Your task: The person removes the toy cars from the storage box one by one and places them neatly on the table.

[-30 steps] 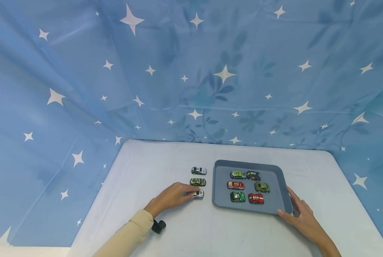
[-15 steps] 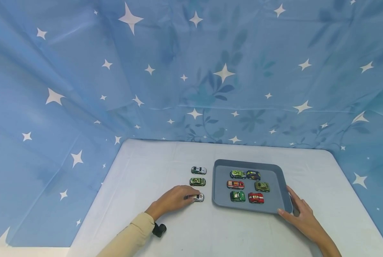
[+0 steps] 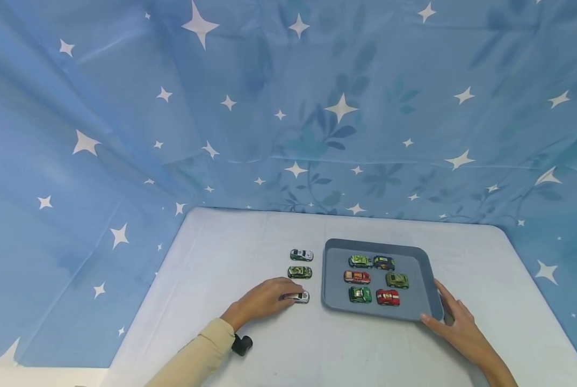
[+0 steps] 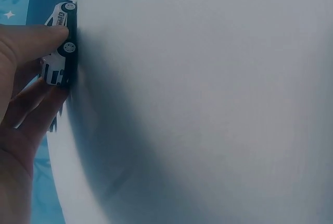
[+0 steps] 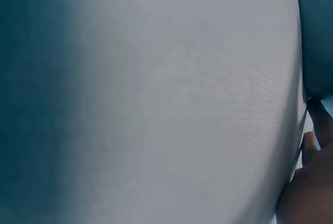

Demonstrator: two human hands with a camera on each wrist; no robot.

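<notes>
My left hand (image 3: 264, 301) pinches a white toy car (image 3: 300, 296) at the near end of a short column of cars on the white table. In the left wrist view the thumb presses the side of the white car (image 4: 58, 70), with other fingers behind and below it. Just beyond that car lie a camouflage toy car (image 3: 300, 272) and a white-and-green toy car (image 3: 301, 255). My right hand (image 3: 458, 325) holds the near right corner of the grey tray (image 3: 327, 279), thumb on the near rim and fingers along the right side. In the right wrist view the hand is mostly cut off.
Several toy cars stand in the tray: a red one (image 3: 388, 297), a green one (image 3: 360, 294), an olive one (image 3: 397, 280), among others. A blue curtain with white stars (image 3: 288, 107) hangs behind the table. A black wrist device (image 3: 242, 345) sits by my left sleeve.
My left hand has shifted slightly toward me together with the white car, mostly in the first half second. My right hand and the tray have stayed in place.
</notes>
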